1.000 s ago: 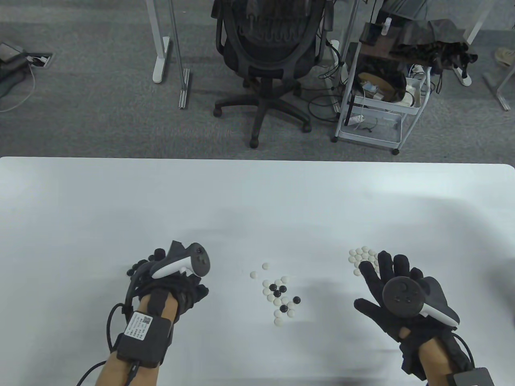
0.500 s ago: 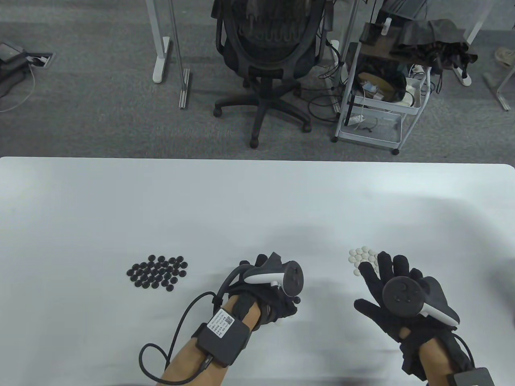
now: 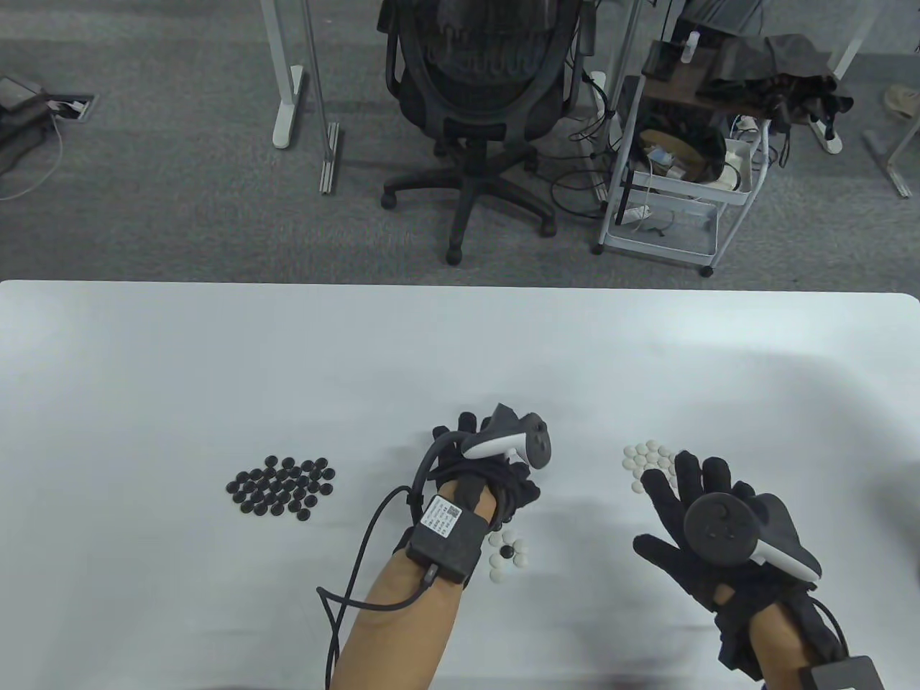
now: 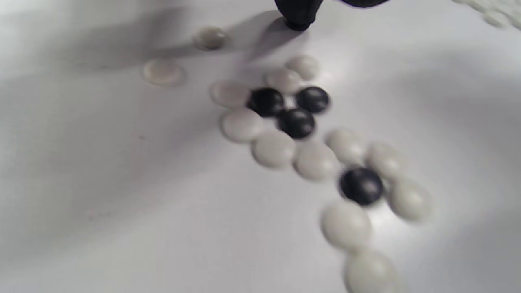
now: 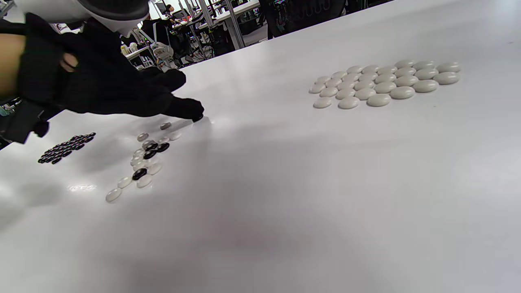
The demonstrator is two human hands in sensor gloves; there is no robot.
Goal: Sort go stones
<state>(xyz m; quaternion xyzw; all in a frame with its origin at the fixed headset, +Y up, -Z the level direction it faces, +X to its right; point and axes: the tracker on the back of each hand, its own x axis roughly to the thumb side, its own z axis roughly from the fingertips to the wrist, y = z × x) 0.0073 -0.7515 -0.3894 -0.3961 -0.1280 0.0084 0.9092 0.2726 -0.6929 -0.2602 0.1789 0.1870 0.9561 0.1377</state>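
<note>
Sorting stock: a loose mixed cluster of small, glossy, lens-shaped black and white Go stones lies on the table between the two sorted groups, partly under the left hand in the table view.
Black stones still mixed in: four show in the left wrist view, three touching each other and one apart among white ones.
Handling, judged: each stone looks light, hard and smooth, with a domed top that would slip from a flat press; a pinch across the thin rim between thumb and fingertip, or a slide off the cluster first, seems the safest hold. Neighbours touch, so a careless grab may scatter them.
Sorted black pile: a tight patch of matte black round stones sits to the left, well apart from the cluster.
Sorted white pile: a neat patch of creamy white round stones sits to the right, just beyond the right fingertips in the table view.
Left hand: black sensor glove, fingers reaching forward and down over the far edge of the cluster; one fingertip meets the table beside a white stone. Whether it pinches a stone I cannot tell.
Right hand: black sensor glove, fingers spread and straight, holding nothing, resting near the white pile.
Surface: plain white table top, smooth and faintly reflective.
</note>
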